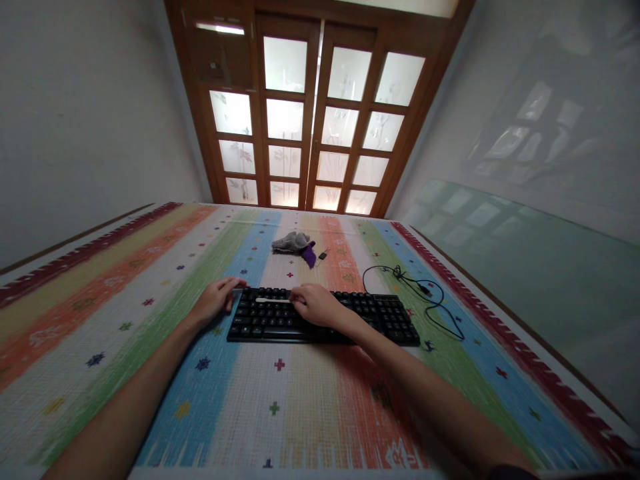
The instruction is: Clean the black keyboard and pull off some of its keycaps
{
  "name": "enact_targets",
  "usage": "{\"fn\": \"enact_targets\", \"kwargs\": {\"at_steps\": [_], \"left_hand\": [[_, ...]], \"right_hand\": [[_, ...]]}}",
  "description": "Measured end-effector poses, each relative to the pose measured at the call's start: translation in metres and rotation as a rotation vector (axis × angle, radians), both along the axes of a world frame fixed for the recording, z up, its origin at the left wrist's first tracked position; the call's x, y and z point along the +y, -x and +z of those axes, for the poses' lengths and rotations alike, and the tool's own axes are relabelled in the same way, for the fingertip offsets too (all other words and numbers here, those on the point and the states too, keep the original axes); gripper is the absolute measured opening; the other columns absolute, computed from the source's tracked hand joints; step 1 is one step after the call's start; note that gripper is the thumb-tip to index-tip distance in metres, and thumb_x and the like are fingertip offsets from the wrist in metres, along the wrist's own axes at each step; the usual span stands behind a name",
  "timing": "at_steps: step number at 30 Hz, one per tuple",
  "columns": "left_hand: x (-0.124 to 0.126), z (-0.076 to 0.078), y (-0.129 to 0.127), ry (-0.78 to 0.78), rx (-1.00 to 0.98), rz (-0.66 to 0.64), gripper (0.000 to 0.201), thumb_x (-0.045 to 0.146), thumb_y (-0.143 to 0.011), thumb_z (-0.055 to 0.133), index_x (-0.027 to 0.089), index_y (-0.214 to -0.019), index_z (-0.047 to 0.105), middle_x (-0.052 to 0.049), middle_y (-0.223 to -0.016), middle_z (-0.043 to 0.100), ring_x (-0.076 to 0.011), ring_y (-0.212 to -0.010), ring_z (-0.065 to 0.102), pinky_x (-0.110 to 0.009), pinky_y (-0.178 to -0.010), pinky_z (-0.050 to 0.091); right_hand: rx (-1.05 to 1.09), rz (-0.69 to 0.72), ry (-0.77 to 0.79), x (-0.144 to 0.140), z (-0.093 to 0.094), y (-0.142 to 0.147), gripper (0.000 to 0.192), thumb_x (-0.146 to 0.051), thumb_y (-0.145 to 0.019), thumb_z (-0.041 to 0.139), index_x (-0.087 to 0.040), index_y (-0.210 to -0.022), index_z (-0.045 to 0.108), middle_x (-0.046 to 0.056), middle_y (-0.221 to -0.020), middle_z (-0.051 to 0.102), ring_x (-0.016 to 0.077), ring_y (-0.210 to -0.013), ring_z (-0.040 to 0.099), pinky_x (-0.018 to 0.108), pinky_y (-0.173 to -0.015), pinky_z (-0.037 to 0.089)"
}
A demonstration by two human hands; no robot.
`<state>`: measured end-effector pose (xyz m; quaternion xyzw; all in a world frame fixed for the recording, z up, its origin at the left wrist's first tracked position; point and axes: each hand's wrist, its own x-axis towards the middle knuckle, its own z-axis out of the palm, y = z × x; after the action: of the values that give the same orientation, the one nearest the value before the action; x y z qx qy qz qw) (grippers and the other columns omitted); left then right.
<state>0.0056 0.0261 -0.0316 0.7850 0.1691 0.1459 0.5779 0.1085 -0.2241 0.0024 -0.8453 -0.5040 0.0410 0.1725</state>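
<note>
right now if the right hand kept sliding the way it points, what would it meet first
The right hand points left along the keyboard, holding a thin white stick. It would probably first meet the left hand at the keyboard's left end.

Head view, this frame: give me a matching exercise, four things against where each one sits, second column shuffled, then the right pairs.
Things:
1. left hand
2. right hand
3. grey cloth
4. black cable

Places:
A. lying loose on the mat to the right of the keyboard
B. on the keys, holding a thin white stick
C. at the keyboard's left end
D. on the mat beyond the keyboard, toward the door

Pairs: 1-C, 2-B, 3-D, 4-A

The keyboard lies on the striped mat.
</note>
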Motion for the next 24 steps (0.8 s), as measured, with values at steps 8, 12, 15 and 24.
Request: {"fn": "enact_targets", "kwargs": {"at_steps": [8, 12, 15, 24], "left_hand": [[0.001, -0.003, 0.0, -0.03, 0.014, -0.028, 0.053, 0.063, -0.074, 0.064, 0.014, -0.093, 0.073, 0.002, -0.047, 0.055, -0.0114, -0.039, 0.043, -0.023, -0.042, 0.03], [0.002, -0.004, -0.001, -0.035, -0.001, -0.028, 0.052, 0.062, -0.074, 0.064, 0.013, -0.094, 0.073, 0.002, -0.045, 0.054, -0.0116, -0.039, 0.043, -0.023, -0.042, 0.03], [0.002, -0.004, 0.0, -0.042, 0.001, -0.034, 0.051, 0.061, -0.075, 0.064, 0.014, -0.094, 0.072, 0.001, -0.048, 0.056, -0.0117, -0.04, 0.044, -0.023, -0.042, 0.031], [0.0, -0.001, 0.001, -0.07, 0.018, -0.017, 0.05, 0.06, -0.075, 0.063, 0.015, -0.093, 0.073, 0.002, -0.046, 0.055, -0.0122, -0.039, 0.043, -0.024, -0.043, 0.032]], "right_hand": [[0.04, -0.018, -0.002, -0.015, 0.005, -0.005, 0.025, -0.01, -0.082, 0.054, -0.013, -0.096, 0.074, 0.009, -0.089, 0.074, 0.018, -0.079, 0.062, 0.027, -0.073, 0.041], [0.05, -0.028, 0.017, -0.022, 0.007, -0.009, 0.024, -0.009, -0.083, 0.055, -0.013, -0.095, 0.075, 0.008, -0.088, 0.074, 0.0173, -0.078, 0.061, 0.026, -0.072, 0.041], [0.047, -0.045, 0.029, -0.028, 0.007, -0.013, 0.023, -0.011, -0.084, 0.056, -0.013, -0.096, 0.075, 0.009, -0.089, 0.074, 0.0176, -0.077, 0.061, 0.026, -0.071, 0.041], [0.097, -0.071, 0.053, -0.05, 0.009, -0.021, 0.025, -0.011, -0.085, 0.056, -0.013, -0.099, 0.076, 0.008, -0.085, 0.073, 0.0165, -0.074, 0.061, 0.025, -0.068, 0.041]]}}
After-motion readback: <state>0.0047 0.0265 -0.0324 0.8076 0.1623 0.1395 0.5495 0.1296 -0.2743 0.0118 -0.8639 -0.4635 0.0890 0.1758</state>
